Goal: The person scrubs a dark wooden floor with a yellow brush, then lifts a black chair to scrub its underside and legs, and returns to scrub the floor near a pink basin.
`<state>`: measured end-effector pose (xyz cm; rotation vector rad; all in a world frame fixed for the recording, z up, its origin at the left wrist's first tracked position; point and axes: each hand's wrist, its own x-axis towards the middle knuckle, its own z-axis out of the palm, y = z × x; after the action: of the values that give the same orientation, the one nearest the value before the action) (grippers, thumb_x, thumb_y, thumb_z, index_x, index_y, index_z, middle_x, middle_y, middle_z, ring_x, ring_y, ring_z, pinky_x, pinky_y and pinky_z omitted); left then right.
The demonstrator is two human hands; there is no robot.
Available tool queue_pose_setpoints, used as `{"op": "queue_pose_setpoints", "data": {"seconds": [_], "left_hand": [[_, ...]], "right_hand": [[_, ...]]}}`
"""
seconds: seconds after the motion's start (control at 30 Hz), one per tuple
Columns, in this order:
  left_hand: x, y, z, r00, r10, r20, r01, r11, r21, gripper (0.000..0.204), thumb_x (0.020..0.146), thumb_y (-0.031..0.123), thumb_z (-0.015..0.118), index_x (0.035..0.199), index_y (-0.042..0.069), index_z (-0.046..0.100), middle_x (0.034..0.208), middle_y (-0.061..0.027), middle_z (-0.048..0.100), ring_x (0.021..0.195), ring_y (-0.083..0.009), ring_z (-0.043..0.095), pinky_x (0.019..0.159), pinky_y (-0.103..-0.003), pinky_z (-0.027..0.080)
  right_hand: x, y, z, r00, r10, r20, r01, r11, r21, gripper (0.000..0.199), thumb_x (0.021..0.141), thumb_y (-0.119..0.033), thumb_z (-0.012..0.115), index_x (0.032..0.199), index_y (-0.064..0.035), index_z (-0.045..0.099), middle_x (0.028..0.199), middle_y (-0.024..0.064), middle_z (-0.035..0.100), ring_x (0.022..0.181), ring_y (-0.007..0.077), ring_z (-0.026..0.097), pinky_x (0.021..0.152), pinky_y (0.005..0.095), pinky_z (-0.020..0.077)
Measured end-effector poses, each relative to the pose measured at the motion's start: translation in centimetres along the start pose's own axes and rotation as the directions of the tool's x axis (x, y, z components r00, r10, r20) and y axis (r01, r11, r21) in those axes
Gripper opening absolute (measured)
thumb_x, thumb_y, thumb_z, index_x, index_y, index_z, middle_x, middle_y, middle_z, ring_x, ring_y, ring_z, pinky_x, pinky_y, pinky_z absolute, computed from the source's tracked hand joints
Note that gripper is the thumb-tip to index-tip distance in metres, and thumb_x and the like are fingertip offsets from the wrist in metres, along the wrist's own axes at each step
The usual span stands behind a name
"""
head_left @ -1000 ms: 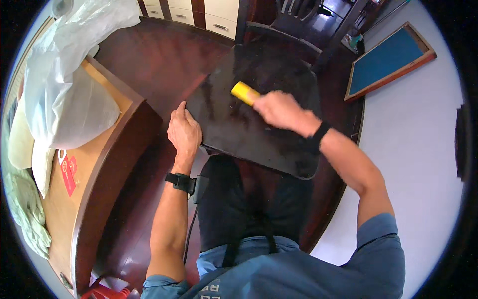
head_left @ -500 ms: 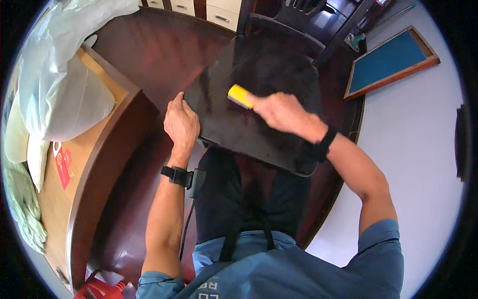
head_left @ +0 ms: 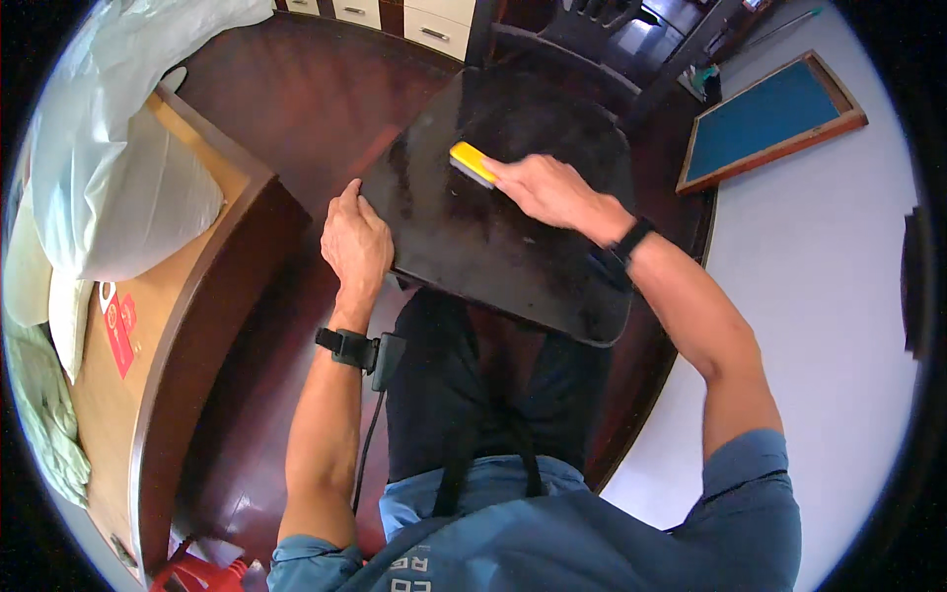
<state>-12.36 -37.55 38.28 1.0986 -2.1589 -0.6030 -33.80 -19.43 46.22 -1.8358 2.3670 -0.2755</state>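
A dark, glossy chair seat (head_left: 464, 242) lies in front of my legs, with some pale smears and specks on it. My left hand (head_left: 358, 239) is closed round the seat's left edge, its fingertips partly out of sight. In my right hand (head_left: 554, 190) is a yellow scrubbing brush (head_left: 471, 162) with greyish bristles, gripped at its near end. The brush is over the middle of the seat, bristles facing down. From this angle I cannot tell whether they touch it.
At the left stands a wooden cabinet (head_left: 222, 261) with a white plastic bag (head_left: 148, 212) on top. A blue board in a wooden frame (head_left: 764, 123) leans by the white wall at the right. The dark chair back (head_left: 572, 54) rises at the far side; something red (head_left: 202, 574) is low at the left.
My right hand has moved the brush a short way farther from me over the seat. My left hand keeps its hold on the edge.
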Motion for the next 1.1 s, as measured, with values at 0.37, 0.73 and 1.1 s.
{"op": "queue_pose_setpoints", "data": {"seconds": [0.37, 0.73, 1.1], "left_hand": [[-0.3, -0.2, -0.5, 1.0, -0.014, -0.019, 0.014, 1.0, 0.021, 0.035, 0.103, 0.018, 0.052, 0.131, 0.004, 0.067, 0.118, -0.0195, 0.07, 0.11, -0.0398, 0.067, 0.094, -0.049, 0.053], [-0.3, -0.3, -0.4, 1.0, -0.013, -0.026, 0.014, 1.0, 0.02, 0.036, 0.102, 0.017, 0.052, 0.131, 0.003, 0.067, 0.12, -0.0201, 0.069, 0.109, -0.0401, 0.067, 0.094, -0.05, 0.053], [-0.1, -2.3, -0.7, 0.993, -0.052, 0.105, 0.078, 0.959, -0.271, 0.04, 0.102, 0.024, 0.052, 0.132, 0.003, 0.069, 0.118, -0.0222, 0.073, 0.113, -0.0383, 0.069, 0.099, -0.043, 0.052]], "right_hand": [[-2.4, 0.2, -0.3, 0.993, 0.021, 0.114, -0.016, 0.999, -0.046, 0.039, 0.106, -0.022, 0.054, 0.145, -0.0203, 0.06, 0.09, 0.0265, 0.066, 0.08, 0.0454, 0.066, 0.068, 0.0501, 0.0522], [-7.0, 1.0, -1.8, 0.993, -0.051, 0.106, 0.038, 0.992, 0.119, 0.039, 0.107, -0.021, 0.055, 0.145, -0.0161, 0.059, 0.086, 0.0284, 0.062, 0.075, 0.0451, 0.064, 0.066, 0.0468, 0.0494], [-7.5, -1.9, -1.7, 0.985, -0.134, 0.107, 0.128, 0.99, 0.061, 0.032, 0.104, -0.02, 0.057, 0.134, -0.0185, 0.066, 0.075, 0.0244, 0.063, 0.068, 0.0449, 0.066, 0.059, 0.0523, 0.0521]]}}
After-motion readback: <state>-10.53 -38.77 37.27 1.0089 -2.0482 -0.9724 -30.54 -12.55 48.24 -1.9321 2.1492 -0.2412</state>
